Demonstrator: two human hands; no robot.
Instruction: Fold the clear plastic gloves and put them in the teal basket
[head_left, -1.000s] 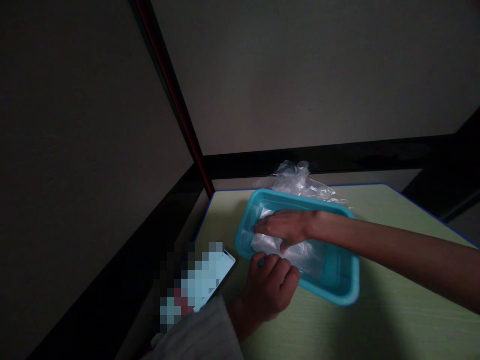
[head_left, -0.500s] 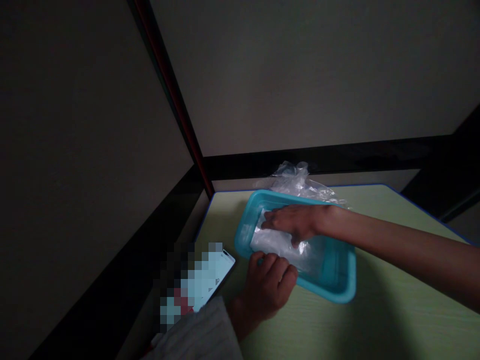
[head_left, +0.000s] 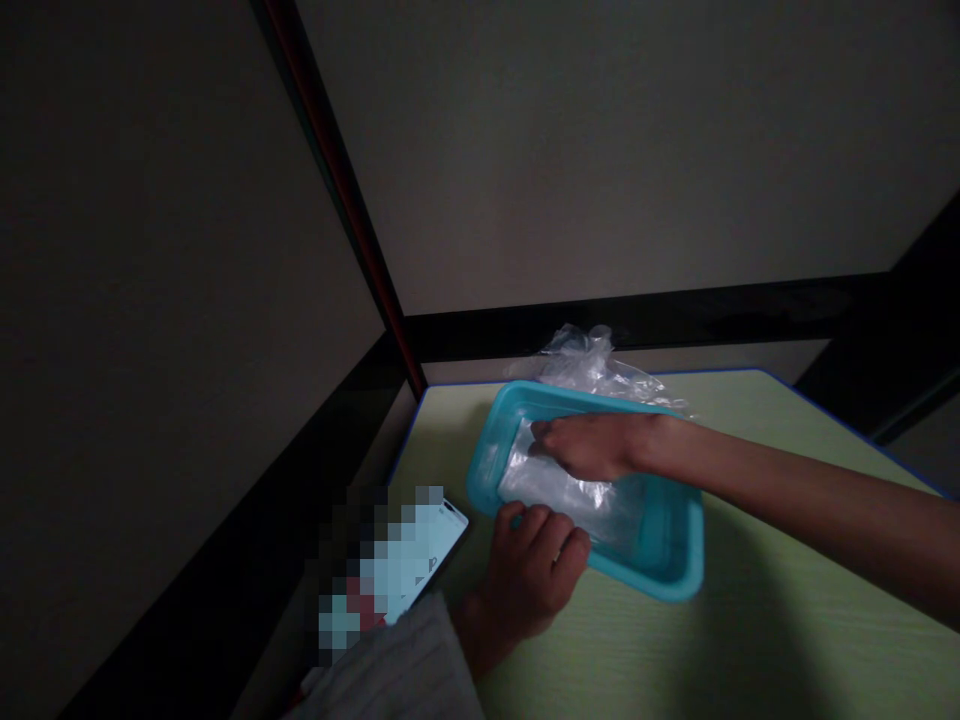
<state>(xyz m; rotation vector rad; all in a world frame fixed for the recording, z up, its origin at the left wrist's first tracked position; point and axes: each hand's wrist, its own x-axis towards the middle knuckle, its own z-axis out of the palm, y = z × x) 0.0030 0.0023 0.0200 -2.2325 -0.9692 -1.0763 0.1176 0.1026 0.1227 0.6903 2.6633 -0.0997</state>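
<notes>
A teal rectangular plastic tray [head_left: 679,575] lies on the pale green table [head_left: 750,650]. A clear plastic sheet [head_left: 555,490] lines its inside. My right hand [head_left: 592,445] reaches in from the right and lies on the sheet near the tray's far wall, fingers together and stretched out, pressing it down. My left hand [head_left: 529,570] rests against the tray's near rim, its fingers curled over the edge of the rim and the sheet.
A crumpled heap of clear plastic [head_left: 589,362] lies behind the tray by the wall. A lit phone [head_left: 405,560] sits at the table's near left edge. Dark frame bars run along the walls at the corner [head_left: 409,350].
My right hand has slid from the tray's near left part toward its far wall, smoothing the sheet. The tray and my left hand have shifted slightly left.
</notes>
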